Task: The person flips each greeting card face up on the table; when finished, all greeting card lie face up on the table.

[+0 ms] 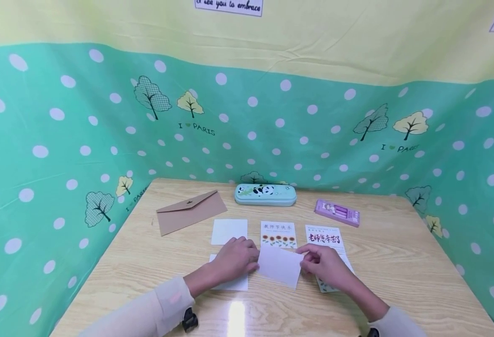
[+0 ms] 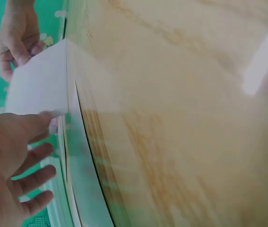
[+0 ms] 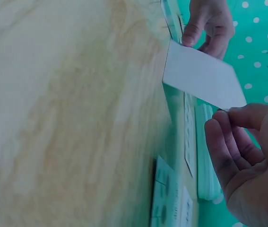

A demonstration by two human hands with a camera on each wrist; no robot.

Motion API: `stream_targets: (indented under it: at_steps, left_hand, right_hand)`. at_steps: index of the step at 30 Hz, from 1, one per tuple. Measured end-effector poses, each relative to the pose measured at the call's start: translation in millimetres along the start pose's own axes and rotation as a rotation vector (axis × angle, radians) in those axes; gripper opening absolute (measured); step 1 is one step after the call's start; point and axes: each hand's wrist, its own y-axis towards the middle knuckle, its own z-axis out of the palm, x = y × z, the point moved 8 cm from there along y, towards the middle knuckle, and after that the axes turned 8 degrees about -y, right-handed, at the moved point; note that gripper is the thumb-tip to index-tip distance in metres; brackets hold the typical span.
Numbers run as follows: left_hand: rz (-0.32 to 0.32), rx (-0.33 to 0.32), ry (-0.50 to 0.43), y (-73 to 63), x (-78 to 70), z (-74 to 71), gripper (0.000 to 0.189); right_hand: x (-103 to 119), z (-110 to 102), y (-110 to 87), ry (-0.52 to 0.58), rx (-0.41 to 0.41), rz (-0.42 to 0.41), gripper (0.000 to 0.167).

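Note:
A blank white card (image 1: 279, 267) is held between both hands, tilted and raised off the table in the wrist views. My left hand (image 1: 237, 258) pinches its left edge between thumb and index finger, the other fingers spread apart. On the opposite side, my right hand (image 1: 325, 265) pinches a corner with thumb and fingertips. Just behind the held card lies a card with sunflowers (image 1: 278, 234). Under the left forearm and hand a white card (image 1: 236, 283) is partly covered. A card with red characters (image 1: 324, 238) lies beyond the right hand, with another sunflower card (image 1: 326, 286) partly hidden beneath that hand.
Another white card (image 1: 229, 231) lies behind the left hand. Along the back stand a brown envelope (image 1: 194, 213), a mint panda pencil case (image 1: 265, 195) and a purple box (image 1: 337, 213). A green dotted curtain (image 1: 247, 135) surrounds the wooden table (image 1: 398, 267).

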Motion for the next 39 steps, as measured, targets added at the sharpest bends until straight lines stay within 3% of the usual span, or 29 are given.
stream_targets:
  at_steps: [5,9,14,19,24,39]
  left_hand:
    - [0.064,-0.120,-0.040,0.5,-3.3,-10.8,0.006]
    - [0.095,-0.148,-0.036,0.3,-6.0,-10.2,0.007]
    - [0.081,-0.088,-0.035,1.9,-7.4,-4.7,0.013]
    - [0.063,-0.039,-0.018,3.5,-7.8,-1.3,0.017]
    - [0.057,0.002,0.023,5.3,-9.3,2.8,0.020]
    - [0.039,0.079,0.076,6.2,-15.1,14.0,0.031]
  right_hand:
    - [7,-10,0.5,-0.029,-0.040,-0.070,0.015]
    - [6,-11,0.5,-0.016,-0.008,-0.057,0.012]
    - [2,-3,-4.3,0.062,0.094,-0.027,0.027]
    - [-1,8,-9.5,0.014,0.152,-0.022,0.021]
    - [-1,19,-12.0,-0.036,0.203,-0.054,0.035]
    - [-3,28,-15.4,-0.143,0.230,-0.036,0.047]
